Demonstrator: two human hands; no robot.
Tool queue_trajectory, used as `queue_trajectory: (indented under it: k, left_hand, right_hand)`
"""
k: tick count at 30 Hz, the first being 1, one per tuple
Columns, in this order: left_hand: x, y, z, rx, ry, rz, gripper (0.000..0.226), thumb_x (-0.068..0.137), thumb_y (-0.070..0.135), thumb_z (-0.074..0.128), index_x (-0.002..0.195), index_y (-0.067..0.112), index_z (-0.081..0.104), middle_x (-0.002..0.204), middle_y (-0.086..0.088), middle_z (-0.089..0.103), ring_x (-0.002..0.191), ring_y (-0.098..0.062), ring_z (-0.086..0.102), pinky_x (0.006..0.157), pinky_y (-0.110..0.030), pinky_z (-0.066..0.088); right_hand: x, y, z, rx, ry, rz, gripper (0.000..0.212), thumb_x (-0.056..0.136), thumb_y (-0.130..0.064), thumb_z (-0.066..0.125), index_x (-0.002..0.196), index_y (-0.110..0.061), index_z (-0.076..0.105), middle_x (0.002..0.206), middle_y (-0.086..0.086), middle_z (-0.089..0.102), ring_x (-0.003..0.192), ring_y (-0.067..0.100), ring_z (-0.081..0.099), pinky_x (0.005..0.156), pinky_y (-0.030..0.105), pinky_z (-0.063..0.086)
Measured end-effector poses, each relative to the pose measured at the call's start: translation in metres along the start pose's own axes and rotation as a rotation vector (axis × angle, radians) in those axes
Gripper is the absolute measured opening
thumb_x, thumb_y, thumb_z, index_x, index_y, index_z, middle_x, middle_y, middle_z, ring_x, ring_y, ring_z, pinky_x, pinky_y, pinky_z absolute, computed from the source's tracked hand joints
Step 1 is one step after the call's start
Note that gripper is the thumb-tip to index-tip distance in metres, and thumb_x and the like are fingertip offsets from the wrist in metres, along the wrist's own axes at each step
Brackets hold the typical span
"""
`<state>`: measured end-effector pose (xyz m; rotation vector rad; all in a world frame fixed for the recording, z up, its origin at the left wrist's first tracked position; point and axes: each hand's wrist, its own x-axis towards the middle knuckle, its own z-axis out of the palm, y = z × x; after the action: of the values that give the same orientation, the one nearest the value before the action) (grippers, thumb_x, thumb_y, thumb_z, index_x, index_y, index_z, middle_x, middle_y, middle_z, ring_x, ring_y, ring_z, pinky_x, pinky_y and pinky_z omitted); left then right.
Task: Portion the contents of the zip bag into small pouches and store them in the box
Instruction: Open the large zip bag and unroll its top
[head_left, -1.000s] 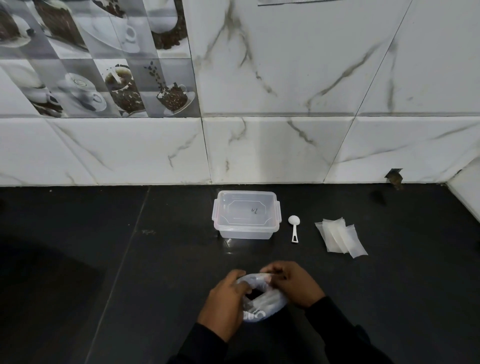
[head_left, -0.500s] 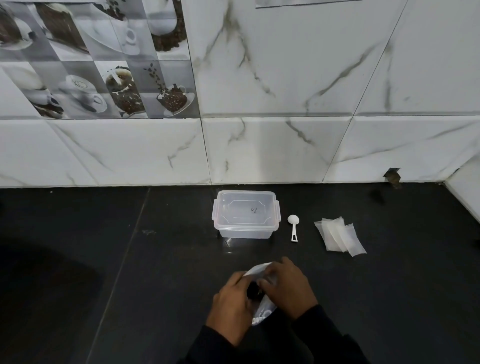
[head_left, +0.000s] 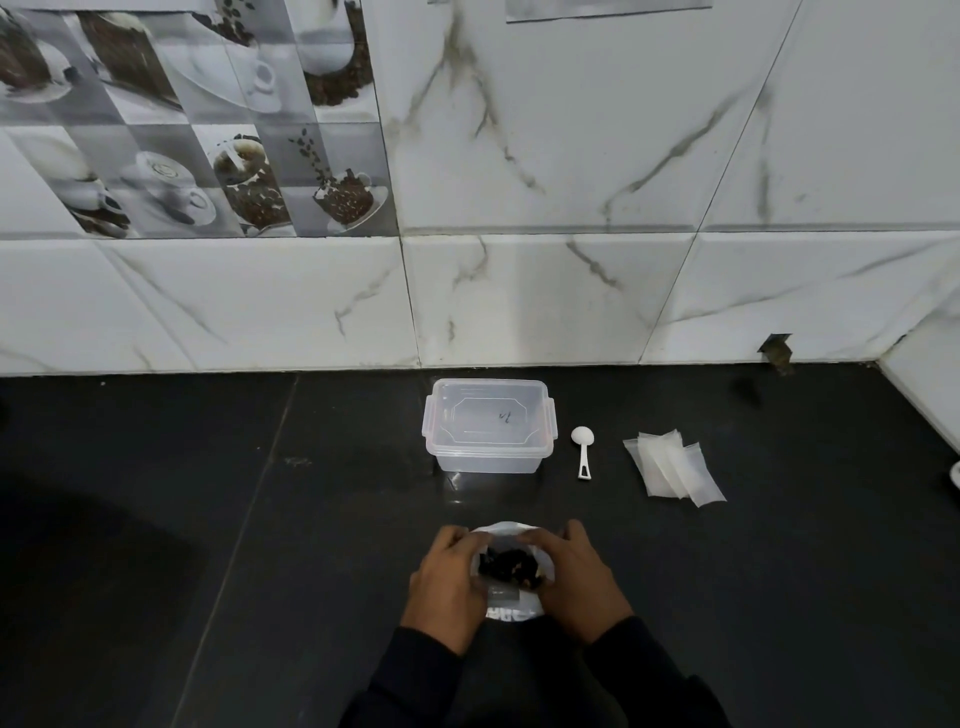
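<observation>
Left hand and right hand each grip one side of zip bag, mouth spread; dark pieces inside. Bag print unreadable. Beyond: clear box, lid on, illegible scrawl. White spoon beside it, flat pouches further right.

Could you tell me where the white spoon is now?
Head view: the white spoon lies on the black counter, right of centre, between the clear box to its left and the small pouches to its right.
</observation>
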<state>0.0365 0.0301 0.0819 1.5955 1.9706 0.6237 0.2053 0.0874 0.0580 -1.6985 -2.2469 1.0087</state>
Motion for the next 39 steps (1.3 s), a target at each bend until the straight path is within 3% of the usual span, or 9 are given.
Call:
queue_trajectory:
  k: [4,7,13,16,21,28,35,39]
  left_hand:
    - [-0.004,0.000,0.003,0.008,-0.023,0.001,0.055,0.079,0.000,0.055,0.121,0.035,0.063,0.116,0.014,0.048,0.106,-0.005,0.057,0.079,-0.012,0.036]
    - [-0.006,-0.001,0.005,0.017,-0.029,0.007,0.054,0.078,-0.001,0.054,0.119,0.034,0.063,0.112,0.013,0.048,0.101,-0.009,0.061,0.083,-0.020,0.047]
    - [-0.004,-0.008,0.001,0.049,-0.004,0.038,0.027,0.086,0.032,0.067,0.113,0.032,0.065,0.114,0.012,0.046,0.098,-0.009,0.058,0.086,-0.023,0.049]
    - [-0.002,-0.012,0.002,0.064,-0.028,0.043,0.026,0.086,0.026,0.067,0.112,0.029,0.067,0.113,0.011,0.047,0.097,-0.009,0.058,0.085,-0.018,0.046]
    - [-0.006,-0.020,0.014,0.127,-0.088,0.011,0.033,0.088,0.020,0.057,0.117,0.033,0.066,0.114,0.008,0.049,0.104,-0.015,0.057,0.089,-0.026,0.051]
    - [-0.002,-0.028,0.028,0.137,-0.097,0.003,0.039,0.089,0.017,0.056,0.125,0.029,0.061,0.119,0.004,0.051,0.107,-0.020,0.051,0.091,-0.023,0.045]
    - [0.000,-0.039,0.032,0.115,-0.097,0.013,0.040,0.090,0.027,0.056,0.129,0.038,0.055,0.117,0.007,0.049,0.104,-0.016,0.046,0.089,-0.023,0.043]
    - [0.000,-0.041,0.035,0.043,-0.081,0.015,0.031,0.091,0.036,0.058,0.122,0.041,0.058,0.113,0.010,0.047,0.103,-0.015,0.047,0.090,-0.024,0.043]
  right_hand:
    - [-0.002,0.002,0.003,0.013,0.001,0.003,0.045,0.086,-0.019,0.064,0.119,-0.049,0.056,0.102,-0.009,0.037,0.089,0.012,0.060,0.076,0.016,0.042]
    - [-0.003,0.002,0.004,-0.033,-0.013,-0.014,0.047,0.086,-0.018,0.064,0.122,-0.047,0.056,0.103,-0.008,0.036,0.089,0.014,0.060,0.076,0.017,0.042]
    - [-0.003,0.012,-0.006,-0.076,-0.062,0.002,0.042,0.085,-0.020,0.065,0.124,-0.037,0.064,0.114,-0.006,0.045,0.103,0.013,0.059,0.084,0.020,0.043]
    - [-0.003,0.014,-0.005,-0.102,-0.071,0.009,0.037,0.089,-0.019,0.062,0.124,-0.032,0.065,0.120,-0.004,0.050,0.111,0.016,0.058,0.093,0.024,0.045]
    - [-0.004,0.016,0.006,-0.141,-0.061,0.003,0.037,0.092,-0.018,0.058,0.129,-0.024,0.063,0.123,0.002,0.049,0.112,0.018,0.057,0.084,0.017,0.037]
    - [-0.004,0.017,0.013,-0.176,-0.063,0.002,0.032,0.094,-0.021,0.055,0.125,-0.013,0.064,0.123,0.007,0.050,0.109,0.023,0.059,0.090,0.026,0.043]
    - [-0.004,0.021,0.010,-0.147,-0.074,-0.011,0.036,0.092,-0.030,0.061,0.127,-0.023,0.063,0.123,0.001,0.048,0.110,0.018,0.058,0.093,0.024,0.045]
    - [0.005,0.023,0.000,-0.020,0.081,-0.054,0.024,0.089,-0.040,0.067,0.106,-0.025,0.074,0.110,-0.007,0.051,0.100,0.010,0.056,0.088,0.024,0.047]
